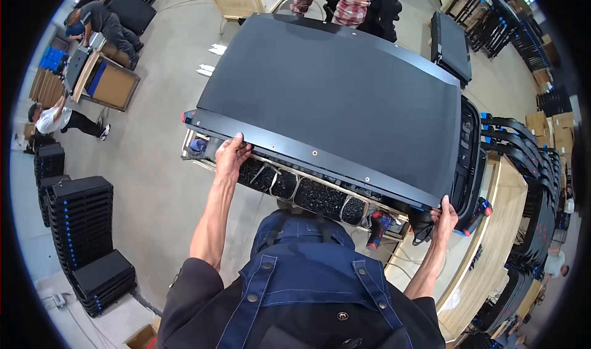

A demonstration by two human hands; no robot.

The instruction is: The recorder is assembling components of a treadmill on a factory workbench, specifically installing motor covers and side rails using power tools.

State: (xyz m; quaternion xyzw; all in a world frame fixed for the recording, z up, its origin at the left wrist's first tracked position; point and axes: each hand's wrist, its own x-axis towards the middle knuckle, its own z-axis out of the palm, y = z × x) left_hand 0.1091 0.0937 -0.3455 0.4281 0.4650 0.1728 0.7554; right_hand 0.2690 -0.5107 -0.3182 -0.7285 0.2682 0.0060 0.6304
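Note:
A wide dark treadmill deck with a black belt surface and metal side rails lies across the bench in front of me. My left hand grips the near rail towards its left end, thumb on top and fingers curled under. At the near right corner my right hand is closed round the edge, its thumb on top. Below the near rail, several bins of dark screws show in a row. A red and black power drill hangs at the bench front, between my hands.
Across the deck stands a co-worker with plaid sleeves, hands hidden behind the far edge. A long wooden crate borders the right side. Stacked black parts stand at left. Two other people work around a wooden box at far left.

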